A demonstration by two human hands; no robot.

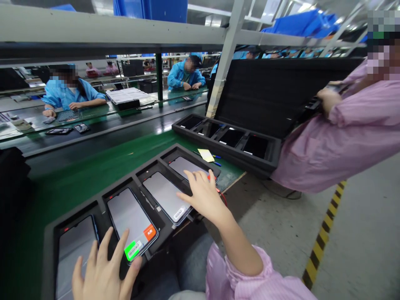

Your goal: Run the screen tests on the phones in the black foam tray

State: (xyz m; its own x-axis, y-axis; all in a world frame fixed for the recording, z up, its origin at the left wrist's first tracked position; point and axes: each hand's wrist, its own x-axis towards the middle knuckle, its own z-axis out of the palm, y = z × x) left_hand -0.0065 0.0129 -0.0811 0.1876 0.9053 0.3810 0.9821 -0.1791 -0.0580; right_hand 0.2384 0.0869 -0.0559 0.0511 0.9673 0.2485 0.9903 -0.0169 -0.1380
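A black foam tray (74, 208) lies in front of me with several smartphones in its compartments. My left hand (104, 268) is open, fingers spread, over the lower end of a lit phone (129, 214) that has a green patch and an orange label, and beside the nearest phone (76, 254). My right hand (204, 193) is also open. Its thumb is at the edge of the third phone (165, 193), and its fingers reach over the lower end of the farthest phone (183, 166). Whether the fingertips touch the screens I cannot tell.
A second black tray (229, 153) with dark-screened phones stands beyond, near yellow paper (206, 155) and blue pens. At right, a person in a pink smock (346, 137) holds a large black foam panel (268, 91). Blue-clad workers sit across the green bench (125, 155). A shelf (125, 31) runs overhead.
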